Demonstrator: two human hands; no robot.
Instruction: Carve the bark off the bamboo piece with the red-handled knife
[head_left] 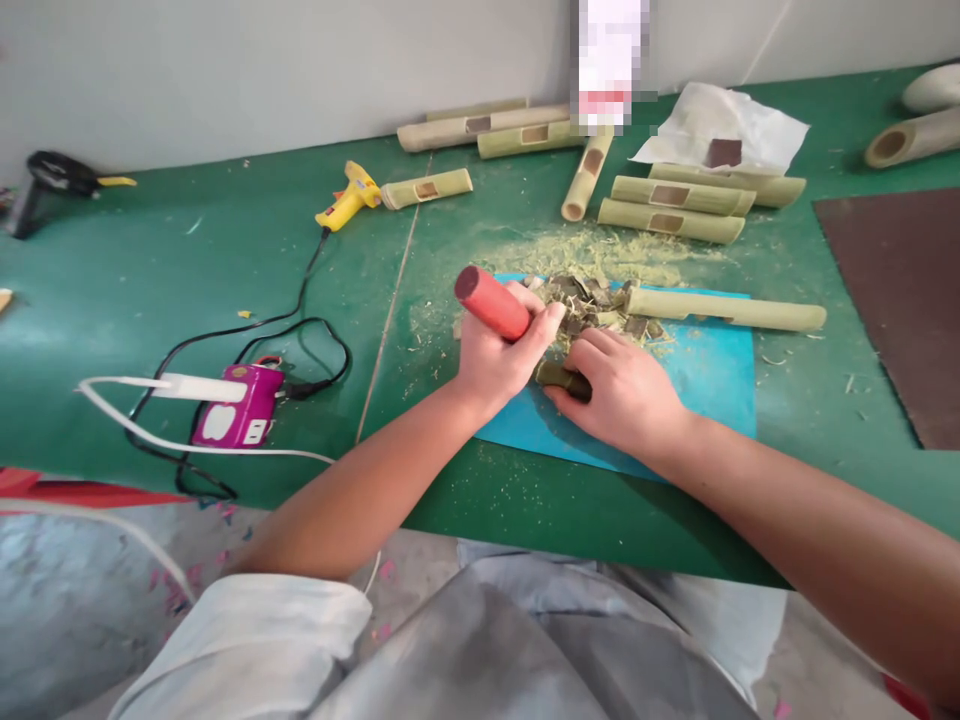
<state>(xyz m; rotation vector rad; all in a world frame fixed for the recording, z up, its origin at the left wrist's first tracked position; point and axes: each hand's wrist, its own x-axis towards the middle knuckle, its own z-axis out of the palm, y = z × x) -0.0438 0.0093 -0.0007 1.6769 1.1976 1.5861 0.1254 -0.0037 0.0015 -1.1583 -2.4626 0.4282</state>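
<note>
We see the green counter [225,240] carrying everything, with the dark brown sheet [900,290] lying flat at the far right, well apart from the hands. Between the forearms and the chips lies the blue mat [712,385], probably there to spare the counter from scratches, since both hands are over it. The long bamboo tube [772,313] lies across the mat's far edge, its right end beyond the mat; we judge that it is set back to leave room. The yellow glue gun [349,200] rests left of the debris, out of the arms' way, its black cord trailing toward the purple power block [259,400].

We find the left grip [499,345] closed round the red handle [491,300], thumb laid along it, perhaps for steering; the hand hides the working end, so we cannot tell what it is. The right grip [619,385] is clamped on the short dark bamboo piece [553,377], pressed low over the mat, likely to steady it, with one end showing toward the left hand. Just beyond both hands, we see loose chips [589,295] heaped up.
</note>
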